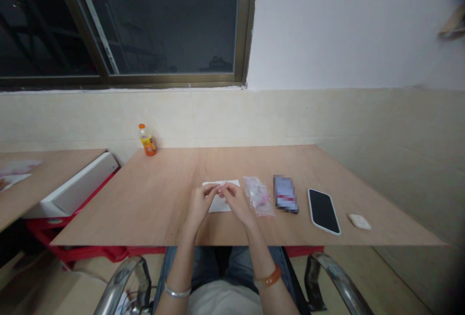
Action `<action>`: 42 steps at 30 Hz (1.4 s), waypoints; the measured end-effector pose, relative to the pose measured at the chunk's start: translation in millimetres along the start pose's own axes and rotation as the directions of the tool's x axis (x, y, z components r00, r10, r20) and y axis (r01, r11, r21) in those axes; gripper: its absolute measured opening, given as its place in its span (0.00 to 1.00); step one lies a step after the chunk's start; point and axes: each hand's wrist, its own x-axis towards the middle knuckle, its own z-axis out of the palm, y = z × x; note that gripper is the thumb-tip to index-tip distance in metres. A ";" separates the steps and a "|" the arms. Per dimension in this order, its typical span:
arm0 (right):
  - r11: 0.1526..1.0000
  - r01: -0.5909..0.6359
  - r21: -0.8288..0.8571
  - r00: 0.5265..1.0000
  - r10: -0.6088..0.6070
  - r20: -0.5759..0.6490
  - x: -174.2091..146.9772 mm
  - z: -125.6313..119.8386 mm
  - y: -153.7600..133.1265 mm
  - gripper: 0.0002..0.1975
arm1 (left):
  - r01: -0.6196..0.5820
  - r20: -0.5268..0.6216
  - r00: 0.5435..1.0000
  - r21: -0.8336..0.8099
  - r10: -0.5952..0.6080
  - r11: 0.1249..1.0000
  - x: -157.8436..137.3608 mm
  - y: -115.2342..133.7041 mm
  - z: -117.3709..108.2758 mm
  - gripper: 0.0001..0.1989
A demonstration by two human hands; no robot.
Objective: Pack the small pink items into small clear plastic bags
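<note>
Both hands meet over a white sheet of paper (pixel 218 194) near the front middle of the wooden surface (pixel 163 199). The left hand (pixel 201 203) and right hand (pixel 234 200) bring their fingers (pixel 214 189) tip to tip, pinched nearly closed on something small and pinkish, too tiny to identify; the paper lies under it, perhaps to catch it. Just right of the hands, within reach, sit a clear plastic bag (pixel 258 195), a blurred packet (pixel 285 194), a dark phone (pixel 323 211) and a pale lump (pixel 359 221). An orange bottle (pixel 147 140) stands well apart.
</note>
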 end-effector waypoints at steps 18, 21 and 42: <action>0.988 0.016 -0.156 0.970 -0.053 -0.237 -3.4 21.3 4.7 0.12 | 0.014 -0.239 0.968 0.370 0.081 0.929 -11.7 4.4 20.9 0.12; 0.986 0.015 -0.163 0.970 -0.054 -0.236 -3.3 19.4 3.9 0.12 | 0.032 -0.274 0.959 0.333 0.065 0.942 -11.1 4.2 25.2 0.14; 0.988 0.018 -0.153 0.987 -0.042 -0.156 -7.1 13.0 -6.0 0.09 | 0.105 -0.442 0.896 0.112 -0.045 0.988 -8.0 4.9 22.0 0.14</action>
